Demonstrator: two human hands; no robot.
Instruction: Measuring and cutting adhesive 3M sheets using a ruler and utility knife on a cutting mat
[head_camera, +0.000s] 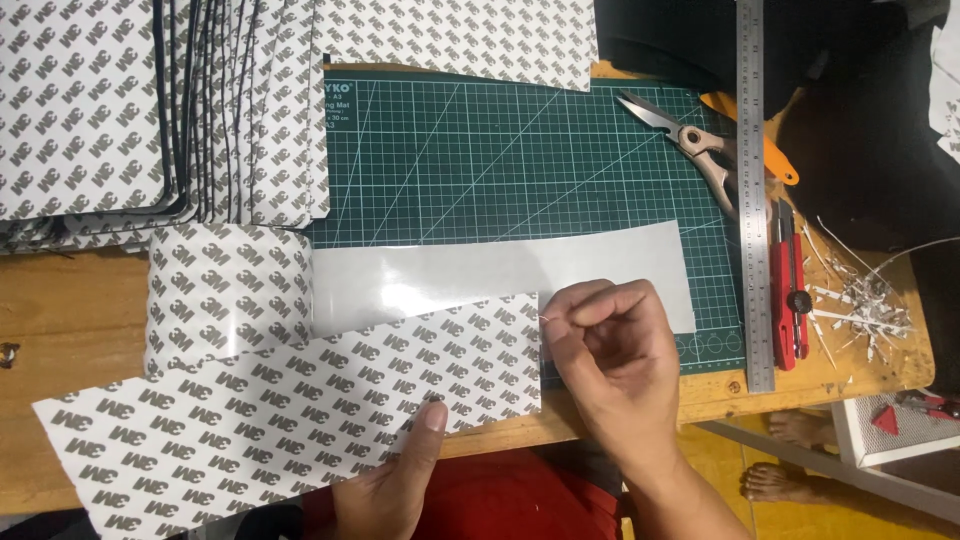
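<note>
Cutting mat (480, 150) lies under the unrolled tape strip (500, 275), keeping it flat beside its roll (228, 290). Left hand (395, 480) presses the printed liner sheet (280, 410) down at the near edge, fingers flat, so right hand (610, 345) can pinch and peel its corner.

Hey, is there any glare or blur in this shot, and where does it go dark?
Head view: glare whitens the bare tape strip and the tape roll; the cutting mat is evenly lit and sharp; the right hand looks slightly soft; the top right corner is too dark to read.
</note>
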